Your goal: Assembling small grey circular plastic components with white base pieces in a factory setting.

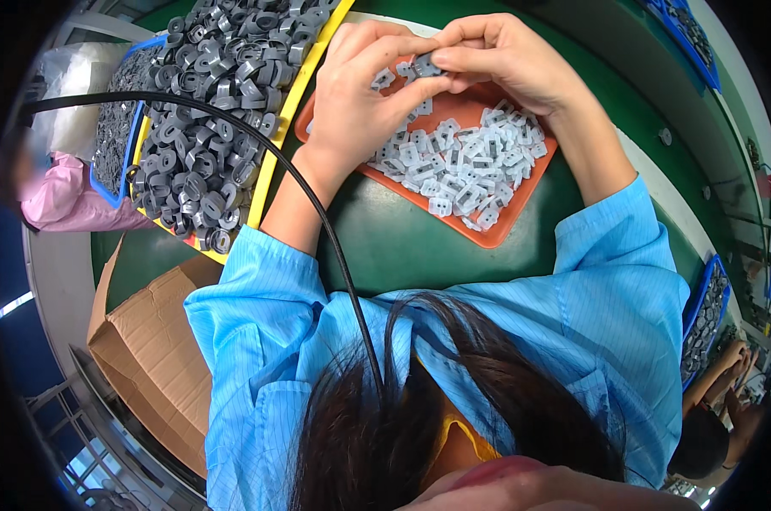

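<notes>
Green belt (402,247); both hands (360,102) (504,60) pinch small grey plastic piece (425,65).

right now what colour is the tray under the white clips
Orange tray, clearest in the head view.

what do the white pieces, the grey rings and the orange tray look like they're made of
White pieces: likely moulded plastic, pale and slightly translucent, all one shape.
Grey rings: probably plastic or rubber, dull dark grey with little shine; can't tell which.
Orange tray: looks like smooth plastic, even colour, thin raised rim.
</notes>
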Motion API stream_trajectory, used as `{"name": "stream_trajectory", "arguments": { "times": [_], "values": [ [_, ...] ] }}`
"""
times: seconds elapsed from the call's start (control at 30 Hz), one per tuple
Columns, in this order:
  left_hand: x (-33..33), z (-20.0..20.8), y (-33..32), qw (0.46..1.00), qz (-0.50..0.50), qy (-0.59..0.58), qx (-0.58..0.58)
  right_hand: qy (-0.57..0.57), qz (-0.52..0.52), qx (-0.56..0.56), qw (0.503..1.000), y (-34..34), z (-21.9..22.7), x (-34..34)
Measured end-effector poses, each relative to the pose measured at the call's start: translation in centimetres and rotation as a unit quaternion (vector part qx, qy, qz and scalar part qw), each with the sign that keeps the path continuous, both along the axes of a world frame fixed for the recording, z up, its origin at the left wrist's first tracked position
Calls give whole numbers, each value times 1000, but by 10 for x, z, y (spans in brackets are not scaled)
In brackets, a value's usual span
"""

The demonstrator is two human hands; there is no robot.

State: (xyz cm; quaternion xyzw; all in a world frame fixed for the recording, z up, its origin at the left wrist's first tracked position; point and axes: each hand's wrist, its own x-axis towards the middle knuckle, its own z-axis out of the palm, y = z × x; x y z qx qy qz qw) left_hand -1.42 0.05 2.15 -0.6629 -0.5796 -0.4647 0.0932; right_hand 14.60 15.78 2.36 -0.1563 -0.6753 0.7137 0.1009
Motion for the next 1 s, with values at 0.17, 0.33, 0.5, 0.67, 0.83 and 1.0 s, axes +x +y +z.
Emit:
{"name": "stream_trajectory", "arguments": {
  "times": [0.17, 0.33, 0.5, 0.67, 0.83, 1.0],
  "values": [
    [-3, 4, -5, 996, -36, 72, -36, -84, 62, 19, 994, -9, 33, 4],
    [-9, 4, -5, 993, 8, 114, 39, -10, 1, 135, 991, -23, 29, -4],
    [3, -4, 4, 992, -3, 39, 116, 91, -41, -154, 983, -25, 11, -4],
    [16, -2, 1, 989, -42, 49, 130, 88, 209, -233, 946, 1, 22, 3],
    [19, -4, -2, 1000, -21, 19, -1, 88, 149, -142, 975, 10, 2, 0],
    [-19, 3, 5, 999, 42, 0, 6, -61, -204, 489, 846, 63, -30, 7]
  ]
}}
